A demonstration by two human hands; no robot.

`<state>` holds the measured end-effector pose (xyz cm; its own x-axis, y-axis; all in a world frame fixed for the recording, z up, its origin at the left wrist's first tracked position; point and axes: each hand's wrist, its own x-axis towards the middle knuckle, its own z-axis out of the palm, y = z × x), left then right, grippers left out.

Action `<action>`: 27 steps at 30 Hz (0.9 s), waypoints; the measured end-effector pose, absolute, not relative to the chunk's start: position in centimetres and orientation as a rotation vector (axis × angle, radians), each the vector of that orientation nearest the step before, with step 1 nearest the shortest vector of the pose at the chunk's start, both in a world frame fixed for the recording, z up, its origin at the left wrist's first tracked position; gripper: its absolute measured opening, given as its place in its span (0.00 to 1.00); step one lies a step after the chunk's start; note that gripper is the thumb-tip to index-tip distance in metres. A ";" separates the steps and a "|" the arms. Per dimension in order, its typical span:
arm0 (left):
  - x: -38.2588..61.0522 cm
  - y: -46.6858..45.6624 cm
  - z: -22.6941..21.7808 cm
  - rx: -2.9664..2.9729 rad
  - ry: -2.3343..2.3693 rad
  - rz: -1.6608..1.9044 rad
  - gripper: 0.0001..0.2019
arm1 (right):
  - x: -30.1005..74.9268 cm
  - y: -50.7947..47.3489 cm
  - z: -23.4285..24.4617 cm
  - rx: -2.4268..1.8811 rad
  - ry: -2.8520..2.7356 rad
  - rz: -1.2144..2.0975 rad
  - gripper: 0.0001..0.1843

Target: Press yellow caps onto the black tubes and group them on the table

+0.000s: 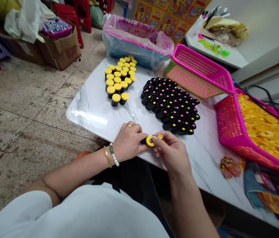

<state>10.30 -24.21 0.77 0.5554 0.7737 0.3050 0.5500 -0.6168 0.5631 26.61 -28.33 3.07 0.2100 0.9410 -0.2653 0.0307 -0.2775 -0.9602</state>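
Yellow cap, ring-shaped with a dark centre, is at the near edge of the marble table, directly between the two hands.

Left hand: knuckles up, fingers curled shut, clenched on a black tube. Only the tube's end shows past the thumb.

Right hand: thumb and forefinger pinched on the cap, holding it against the tube's end, with the other fingers folded under. A second yellow piece shows at these fingertips. Whether it is gripped or lies on the table cannot be told.

Left wrist: a gold bangle and a bead bracelet.

On the table:
- Capped tubes, black with yellow tops, stand in a tight group at the far left.
- Open tubes, black with pink showing inside, are packed in a cluster just beyond the hands, to the right.
- The two groups stand apart.

Containers:
- A pink basket at the right edge is tipped toward the person and holds a heap of loose caps, all yellow.
- Beyond the open tubes, a second pink basket lies tilted on a green one.
- At the far end, a blue basket is lined with clear plastic. Its contents cannot be made out.
- On the floor at far left, a cardboard box holds a purple tray of small pieces.
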 end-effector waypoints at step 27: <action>9.9 -24.1 2.4 2.338 1.022 0.568 0.13 | 26.2 -27.7 3.0 -1.360 -0.825 1.457 0.20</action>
<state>9.90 -24.09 2.41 0.6272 0.7611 0.1652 0.5424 -0.5791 0.6086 26.21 -27.73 2.99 0.0637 0.9371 -0.3431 -0.1878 -0.3264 -0.9264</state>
